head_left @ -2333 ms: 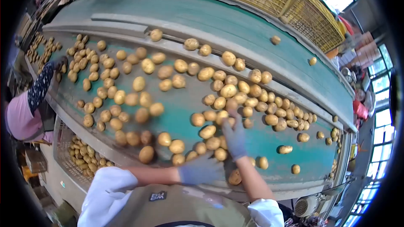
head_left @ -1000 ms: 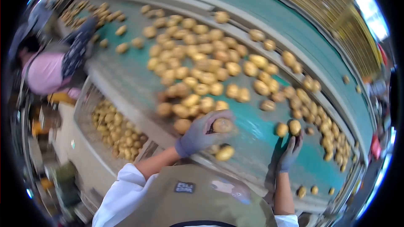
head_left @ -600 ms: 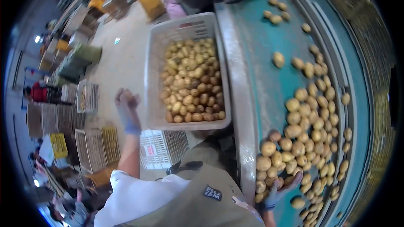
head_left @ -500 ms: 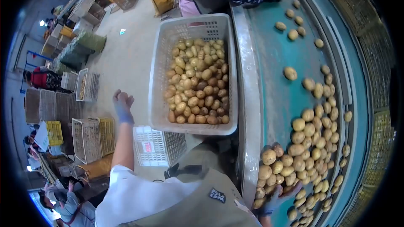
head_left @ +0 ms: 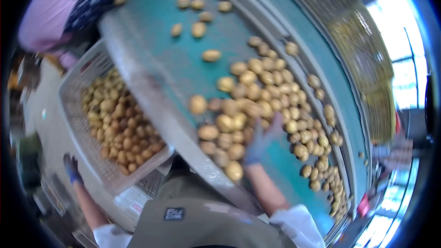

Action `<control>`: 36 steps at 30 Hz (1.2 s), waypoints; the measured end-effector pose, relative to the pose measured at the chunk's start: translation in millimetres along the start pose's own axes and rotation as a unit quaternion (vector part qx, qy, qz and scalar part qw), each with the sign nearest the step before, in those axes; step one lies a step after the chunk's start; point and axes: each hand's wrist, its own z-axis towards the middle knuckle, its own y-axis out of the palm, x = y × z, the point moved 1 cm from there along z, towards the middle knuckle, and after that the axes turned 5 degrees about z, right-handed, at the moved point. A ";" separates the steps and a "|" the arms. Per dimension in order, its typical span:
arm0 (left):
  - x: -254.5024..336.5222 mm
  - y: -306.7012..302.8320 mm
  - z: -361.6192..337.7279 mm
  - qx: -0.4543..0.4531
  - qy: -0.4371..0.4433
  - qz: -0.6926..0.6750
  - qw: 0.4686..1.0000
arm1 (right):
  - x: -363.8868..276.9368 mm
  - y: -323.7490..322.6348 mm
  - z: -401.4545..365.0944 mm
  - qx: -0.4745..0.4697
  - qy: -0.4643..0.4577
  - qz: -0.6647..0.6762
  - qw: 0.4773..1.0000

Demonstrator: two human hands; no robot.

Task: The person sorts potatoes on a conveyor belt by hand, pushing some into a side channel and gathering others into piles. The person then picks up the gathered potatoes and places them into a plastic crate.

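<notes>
My right hand (head_left: 262,138), in a bluish-grey glove, is over the green conveyor belt (head_left: 294,179) with thumb and fingers spread. Its fingers touch the near edge of a heap of potatoes (head_left: 239,121). Away from the belt, my left hand (head_left: 71,166), also gloved, hangs beside a large pale plastic crate (head_left: 73,115), fingers slightly apart and nothing visible in them. Loose potatoes (head_left: 121,131) fill much of that crate, which stands against the metal edge of the belt (head_left: 156,92).
A person in pink (head_left: 48,18) works at the far end of the belt, one patterned sleeve (head_left: 94,7) reaching over it. Below the large crate is a white crate (head_left: 133,200). Yellowish mesh panels (head_left: 358,41) line the far side.
My view has swung right towards the belt. My right hand has moved forward along the belt, and potatoes by it have shifted, baring green belt. My left hand stays off to the side.
</notes>
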 end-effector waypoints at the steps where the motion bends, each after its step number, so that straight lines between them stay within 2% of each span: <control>1: 32.0 13.5 -33.1 -0.020 0.019 -0.029 0.999 | -2.9 28.3 12.2 0.021 -0.016 0.029 0.999; 3: 81.6 40.1 -67.0 -0.058 0.070 -0.039 0.995 | -19.3 80.9 31.0 0.041 -0.037 0.037 0.998; 4: 96.1 49.4 -65.5 -0.079 0.115 0.006 0.990 | -23.5 113.0 40.3 0.066 -0.046 -0.036 0.996; 5: 111.8 66.9 -64.2 -0.103 0.163 0.014 0.981 | -35.3 148.1 46.7 0.129 -0.067 0.030 0.989; 6: 136.0 92.9 -65.9 -0.124 0.176 0.005 0.977 | -40.7 176.8 58.8 0.097 -0.085 0.125 0.984; 7: 163.9 126.9 -84.5 -0.150 0.212 0.034 0.965 | -60.3 195.4 66.9 0.069 -0.074 0.058 0.993; 8: 192.2 165.9 -109.9 -0.174 0.250 0.060 0.950 | -78.8 200.7 83.3 -0.107 -0.003 0.177 0.978; 9: 213.4 196.8 -137.8 -0.195 0.265 0.046 0.943 | -96.2 220.3 92.6 -0.167 -0.044 0.332 0.927; 10: 236.7 232.8 -167.1 -0.234 0.306 0.059 0.921 | -95.3 251.2 100.0 -0.167 -0.091 0.400 0.896; 11: 250.5 264.6 -179.2 -0.276 0.345 0.070 0.894 | -102.4 243.7 100.9 -0.166 -0.110 0.448 0.872; 12: 255.5 289.1 -176.5 -0.298 0.354 0.061 0.884 | -109.9 204.6 99.4 -0.178 -0.169 0.379 0.892; 13: 261.3 313.3 -176.5 -0.318 0.450 0.160 0.819 | -112.3 154.0 94.1 -0.224 -0.136 0.393 0.881; 14: 266.7 340.3 -175.7 -0.327 0.539 0.253 0.734 | -96.8 117.4 88.9 -0.212 -0.140 0.369 0.894; 15: 298.0 373.2 -287.8 -0.425 0.435 0.134 0.782 | -80.2 80.1 83.3 -0.201 -0.141 0.344 0.907; 16: 282.1 400.7 -280.3 -0.405 0.433 0.157 0.790 | -56.3 31.7 78.1 -0.163 -0.150 0.287 0.932; 17: 275.3 427.6 -300.1 -0.470 0.422 0.140 0.762 | -19.8 -2.7 71.4 -0.044 -0.204 0.230 0.951; 18: 270.5 449.8 -329.4 -0.532 0.407 0.125 0.732 | 5.7 -55.8 61.9 0.021 -0.146 0.244 0.958; 19: 265.7 470.2 -359.4 -0.577 0.436 0.136 0.677 | 41.8 -108.8 54.1 0.098 -0.128 0.162 0.973; 20: 261.3 487.3 -392.0 -0.615 0.464 0.146 0.620 | 79.0 -150.7 33.3 0.221 -0.154 -0.099 0.958; 21: 260.5 500.4 -426.6 -0.614 0.540 0.169 0.550 | 114.5 -195.7 19.6 0.309 -0.022 0.045 0.950; 22: 261.2 514.2 -460.4 -0.605 0.612 0.189 0.473 | 169.5 -243.7 -0.8 0.362 0.000 -0.150 0.920; 23: 258.4 534.1 -495.7 -0.644 0.611 0.194 0.417 | 195.9 -275.7 -10.9 0.453 0.103 0.057 0.884; 24: 258.9 552.0 -528.6 -0.680 0.608 0.201 0.357 | 223.4 -299.7 -22.5 0.467 0.103 0.054 0.876; 25: 254.1 568.0 -565.3 -0.714 0.580 0.176 0.350 | 255.7 -320.7 -36.1 0.454 0.114 0.015 0.884; 26: 246.1 586.6 -604.4 -0.748 0.551 0.151 0.338 | 277.3 -337.0 -46.1 0.442 0.127 -0.026 0.887; 28: 220.1 624.9 -675.4 -0.767 0.578 0.134 0.246 | 291.6 -328.8 -32.7 0.414 0.147 0.007 0.898; 29: 205.5 636.7 -709.9 -0.774 0.581 0.122 0.220 | 296.0 -315.0 -24.6 0.433 0.136 -0.020 0.891; 30: 189.0 643.7 -745.7 -0.770 0.610 0.087 0.165 | 301.0 -301.9 -17.6 0.453 0.125 -0.049 0.881; 31: 171.4 649.4 -776.5 -0.765 0.633 0.052 0.107 | 277.0 -296.1 -14.7 0.431 0.148 -0.005 0.890; 32: 149.6 656.2 -800.1 -0.773 0.628 0.039 0.075 | 255.5 -287.2 -12.1 0.452 0.166 -0.030 0.876; 34: 107.0 666.2 -828.3 -0.747 0.662 -0.003 0.058 | 236.4 -265.6 -7.4 0.403 0.151 0.093 0.898; 35: 91.8 665.0 -831.4 -0.705 0.704 -0.048 0.067 | 233.0 -254.7 -4.2 0.361 0.094 0.078 0.925; 36: 91.2 662.7 -832.3 -0.714 0.697 -0.056 0.048 | 216.8 -238.5 -3.0 0.378 0.120 0.042 0.917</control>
